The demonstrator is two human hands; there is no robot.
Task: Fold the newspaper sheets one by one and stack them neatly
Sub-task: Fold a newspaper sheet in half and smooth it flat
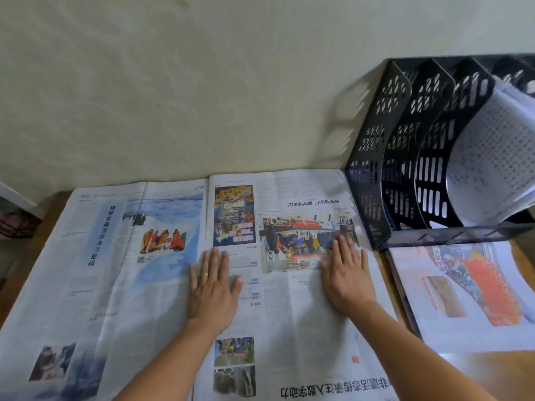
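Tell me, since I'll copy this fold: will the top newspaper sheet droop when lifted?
Probably: the wide, thin printed newspaper sheet shows creases and ripples, so it looks floppy. It likely weighs little and may slide; the flat left hand and right hand press it.

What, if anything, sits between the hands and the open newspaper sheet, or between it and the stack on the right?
Nothing visible. The left hand and right hand lie flat on the open newspaper sheet. The folded stack lies just right of it, below the black file rack.
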